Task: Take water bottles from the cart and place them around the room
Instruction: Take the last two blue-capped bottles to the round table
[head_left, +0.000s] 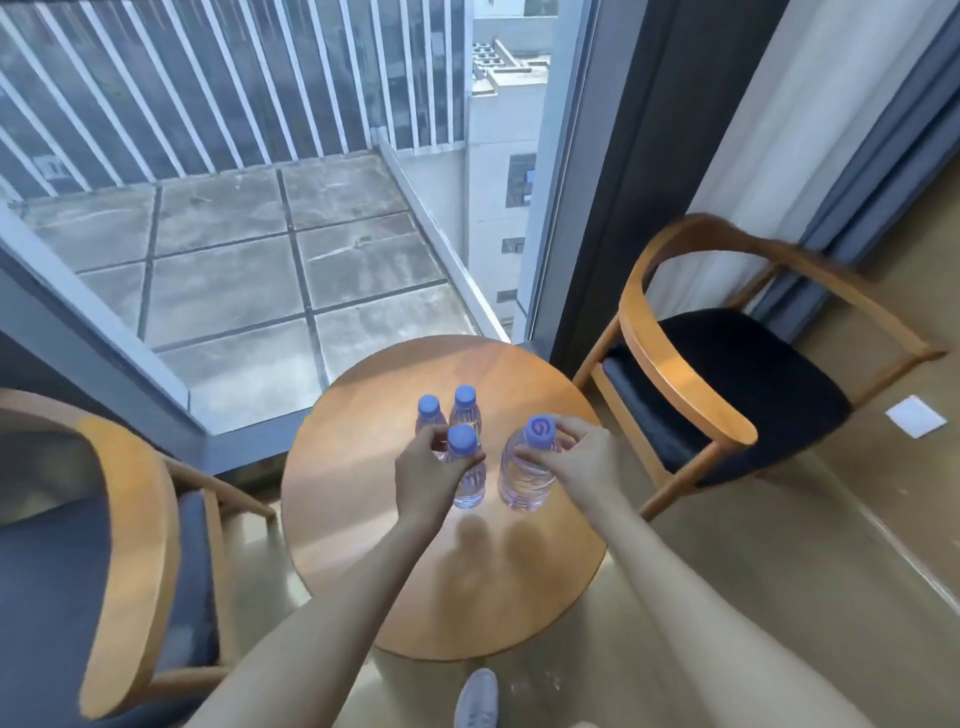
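Several clear water bottles with blue caps stand on a round wooden table (363, 561). My left hand (423, 470) grips the neck of the near-left bottle (467, 480), just under its cap. My right hand (582, 467) holds the near-right bottle (524, 480) at its shoulder, fingers around the neck. Both held bottles are upright and seem to rest on the tabletop. Two more bottles (464, 410) stand just behind, one (429, 413) partly hidden by my left hand. No cart is in view.
A wooden armchair with a dark seat (727, 384) stands right of the table, another (119, 561) to its left. A glass door and balcony (234, 260) lie beyond. Curtains (841, 156) hang at the right. My shoe (478, 699) is below the table edge.
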